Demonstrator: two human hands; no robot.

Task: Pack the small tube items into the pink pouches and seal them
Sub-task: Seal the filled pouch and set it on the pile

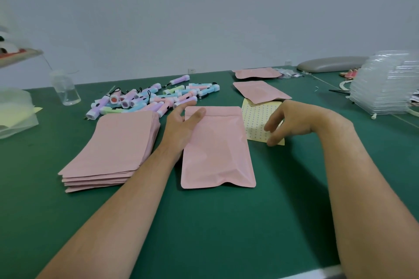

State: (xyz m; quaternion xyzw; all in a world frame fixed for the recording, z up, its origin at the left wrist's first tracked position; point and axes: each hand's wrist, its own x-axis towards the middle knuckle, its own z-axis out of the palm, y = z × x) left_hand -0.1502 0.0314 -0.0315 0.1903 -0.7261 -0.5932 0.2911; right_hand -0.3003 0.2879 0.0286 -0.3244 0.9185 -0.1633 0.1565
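Observation:
A pink pouch (217,149) lies flat on the green table (204,222) in the middle, its zip end away from me. My left hand (181,124) holds its upper left corner, thumb on top of the pouch. My right hand (285,122) hovers over a yellow sticker sheet (256,120) to the pouch's right, fingertips touching the sheet's near edge. A heap of pastel tube items (149,97) lies behind the left hand. A stack of empty pink pouches (113,152) sits to the left.
Two more pink pouches (260,92) lie at the back right. A clear cup (65,88) stands at the back left beside translucent plastic. Stacked clear plastic trays (385,84) and a grey pad (331,64) occupy the far right.

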